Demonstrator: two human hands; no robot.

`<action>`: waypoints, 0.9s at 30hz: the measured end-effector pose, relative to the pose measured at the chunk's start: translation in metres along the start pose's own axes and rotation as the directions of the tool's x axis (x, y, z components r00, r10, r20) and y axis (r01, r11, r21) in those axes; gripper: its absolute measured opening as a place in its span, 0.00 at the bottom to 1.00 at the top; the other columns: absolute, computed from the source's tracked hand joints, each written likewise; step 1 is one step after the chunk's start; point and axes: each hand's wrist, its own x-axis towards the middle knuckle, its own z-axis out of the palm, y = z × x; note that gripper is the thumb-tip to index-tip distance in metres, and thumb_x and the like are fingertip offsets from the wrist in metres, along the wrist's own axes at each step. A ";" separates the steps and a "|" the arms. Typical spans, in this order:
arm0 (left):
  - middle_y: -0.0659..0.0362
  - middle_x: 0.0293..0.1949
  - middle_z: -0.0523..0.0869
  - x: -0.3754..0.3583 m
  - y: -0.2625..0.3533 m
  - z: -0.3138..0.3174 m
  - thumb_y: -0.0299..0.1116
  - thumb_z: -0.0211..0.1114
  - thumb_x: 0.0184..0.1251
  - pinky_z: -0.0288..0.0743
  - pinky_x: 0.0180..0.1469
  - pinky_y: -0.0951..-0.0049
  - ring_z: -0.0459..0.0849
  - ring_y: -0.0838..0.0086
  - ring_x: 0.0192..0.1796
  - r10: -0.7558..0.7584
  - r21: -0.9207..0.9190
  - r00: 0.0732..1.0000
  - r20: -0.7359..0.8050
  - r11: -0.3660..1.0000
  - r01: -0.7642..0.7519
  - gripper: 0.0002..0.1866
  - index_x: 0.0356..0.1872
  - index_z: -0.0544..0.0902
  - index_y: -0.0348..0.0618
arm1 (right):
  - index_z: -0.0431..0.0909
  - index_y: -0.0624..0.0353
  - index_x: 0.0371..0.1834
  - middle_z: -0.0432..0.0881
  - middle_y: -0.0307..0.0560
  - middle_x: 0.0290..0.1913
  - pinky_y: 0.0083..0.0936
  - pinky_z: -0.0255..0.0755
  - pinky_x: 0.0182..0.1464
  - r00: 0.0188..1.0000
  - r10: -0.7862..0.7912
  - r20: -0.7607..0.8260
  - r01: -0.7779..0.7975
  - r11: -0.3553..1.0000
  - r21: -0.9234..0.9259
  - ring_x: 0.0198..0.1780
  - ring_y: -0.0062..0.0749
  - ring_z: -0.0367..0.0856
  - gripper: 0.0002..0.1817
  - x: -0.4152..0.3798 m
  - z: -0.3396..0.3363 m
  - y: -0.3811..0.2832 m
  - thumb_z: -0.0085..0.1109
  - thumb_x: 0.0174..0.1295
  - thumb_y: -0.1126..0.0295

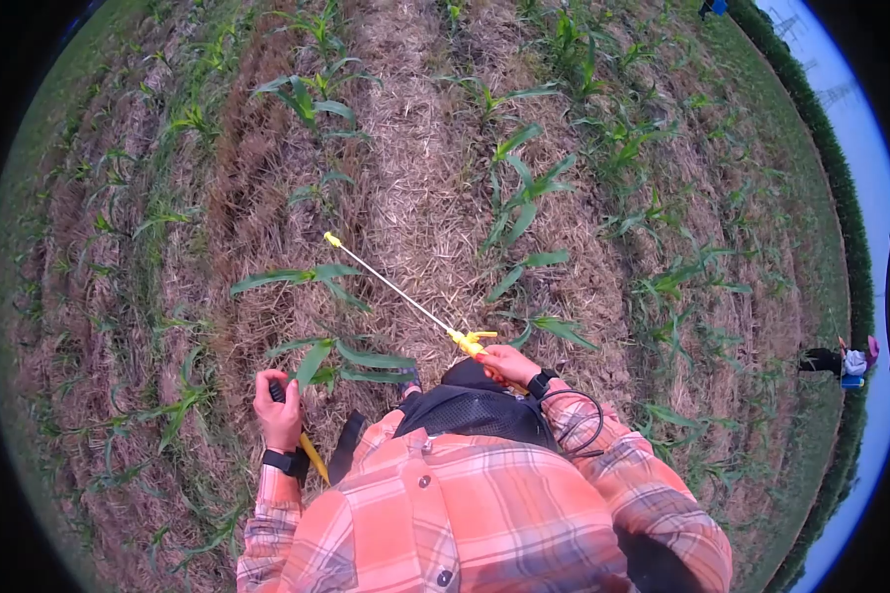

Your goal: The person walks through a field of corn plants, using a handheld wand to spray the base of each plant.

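Note:
In my right hand [509, 367] is the yellow handle of a spray wand [396, 287], my fingers closed round it. Its thin pale tube slants forward and left to a yellow nozzle [332, 239] above the straw between two plant rows. A dark hose [599, 425] loops beside my right forearm. My left hand [278, 407] is wrapped round the black grip of a yellow lever [313, 457] at my left side. Leaves of a young corn plant [331, 364] reach close to my left hand. Whatever the lever joins is hidden by my body.
Rows of young corn [524, 188] run ahead on both sides, with dry straw [405, 128] covering the ground between them. Another person [841, 361] stands far off at the right, near a dark green hedge [845, 217]. A blue object [719, 7] shows at the top right.

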 end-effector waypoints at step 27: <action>0.69 0.17 0.66 0.171 0.121 0.141 0.22 0.55 0.55 0.55 0.15 0.86 0.64 0.89 0.16 0.013 0.003 0.999 0.029 1.000 -0.013 0.07 0.31 0.67 0.43 | 0.68 0.55 0.34 0.66 0.33 0.18 0.13 0.55 0.11 0.959 0.013 -0.283 0.115 0.895 0.431 0.12 0.14 0.59 0.12 0.092 -0.215 -0.104 0.44 0.60 0.59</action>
